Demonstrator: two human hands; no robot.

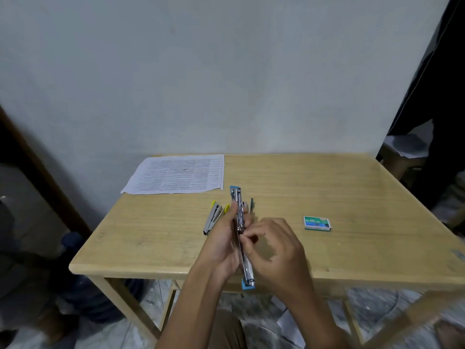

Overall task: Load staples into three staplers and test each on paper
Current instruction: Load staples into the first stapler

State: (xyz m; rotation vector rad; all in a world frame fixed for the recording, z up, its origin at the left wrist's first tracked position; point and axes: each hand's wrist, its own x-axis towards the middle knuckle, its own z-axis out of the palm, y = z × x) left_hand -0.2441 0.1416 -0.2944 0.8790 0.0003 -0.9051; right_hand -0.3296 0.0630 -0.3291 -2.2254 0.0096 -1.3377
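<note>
Head view: I see my left hand (221, 245) curled around the middle of a blue stapler (239, 210), which is swung open into one long strip and held above the table's (352, 197) near edge. My right hand (274, 248) pinches at its metal channel; I cannot tell whether a staple strip sits between the fingertips. I judge the stapler light, rigid and slippery on bare metal, best held by its sides. Both wrists angle inward.

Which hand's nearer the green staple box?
Right. The right hand sits just left of the staple box; the left hand is farther left, gripping the opened blue stapler.
</note>
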